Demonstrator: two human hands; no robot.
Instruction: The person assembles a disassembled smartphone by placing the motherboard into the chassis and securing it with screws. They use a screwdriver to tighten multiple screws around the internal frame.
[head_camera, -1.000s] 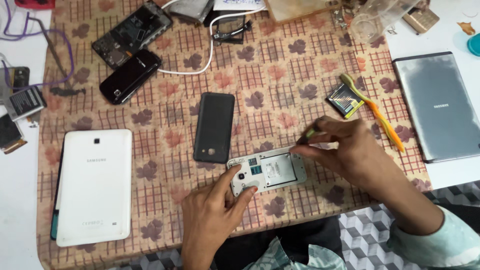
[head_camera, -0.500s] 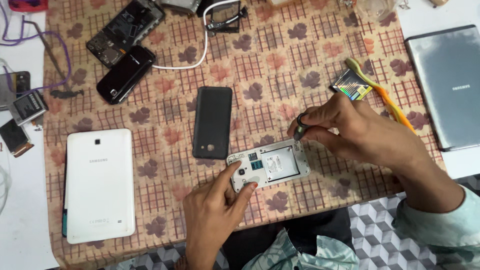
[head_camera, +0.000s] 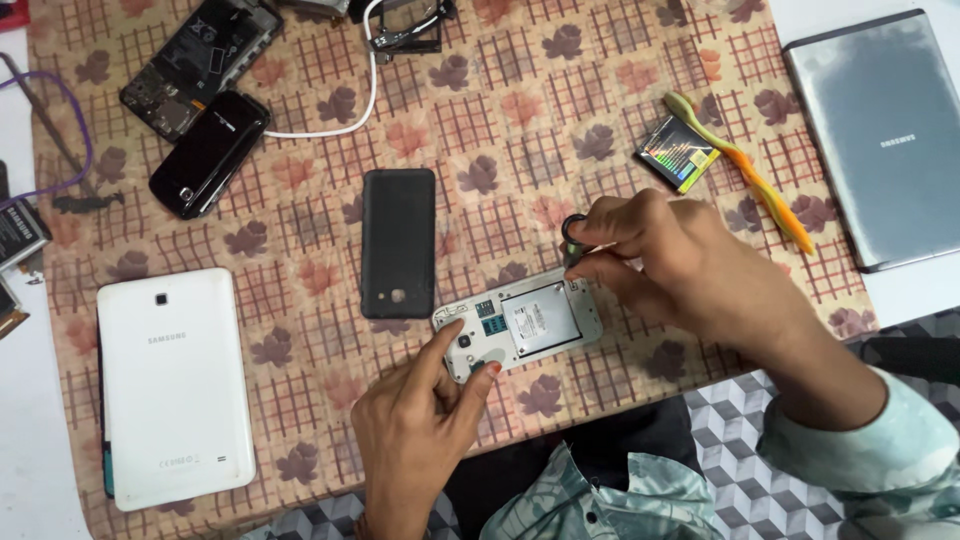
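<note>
Covering most of the table (head_camera: 905, 300) is a patterned cloth (head_camera: 500, 120) of checks and brown leaves, and everything else lies on or beside it. Largest on it is a grey tablet (head_camera: 885, 130) at the far right edge, lying back up. Next in size is a white tablet (head_camera: 170, 385) at the lower left, also back up. A black back cover (head_camera: 398, 243) lies upright in the middle of the cloth, just beside the opened phone. At the upper left sit a stripped phone frame (head_camera: 195, 60) with bare circuitry and, touching it, a glossy black phone (head_camera: 210, 153); a white cable (head_camera: 360, 110) curves past them.

The opened white phone (head_camera: 520, 325), back off and battery bay bare, lies near the front edge of the cloth, tilted slightly, between the two hands. The left hand (head_camera: 415, 425) presses down on its left end, forefinger and thumb spread flat on the casing, so that grip is not closed around anything. The right hand (head_camera: 680, 270) hovers over the phone's right end, its grip pinched together on a small dark tool (head_camera: 575, 240) that stands upright at the phone's upper right corner.

Smaller still, an orange and green toothbrush (head_camera: 760, 180) lies slanted near the grey tablet, with a small battery (head_camera: 677, 155) touching its head end.
</note>
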